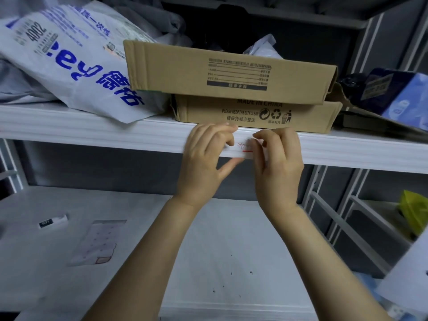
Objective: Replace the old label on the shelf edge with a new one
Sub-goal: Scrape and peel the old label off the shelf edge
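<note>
A small white label [246, 147] with red handwriting and a red underline sits on the front face of the white shelf edge [115, 135]. My left hand [206, 163] is at the label's left end, fingers curled over the shelf lip and thumb under the label's lower edge. My right hand [279, 158] pinches the label's right end with curled fingers. Most of the label is hidden by my fingers.
Two stacked cardboard boxes [231, 72] stand on the shelf just above the label, beside a white plastic mailer bag [69, 66]. On the lower shelf [220, 251] lie a sticker sheet [97, 242] and a small black-and-white object [53, 221]. A yellow object [414, 214] lies at right.
</note>
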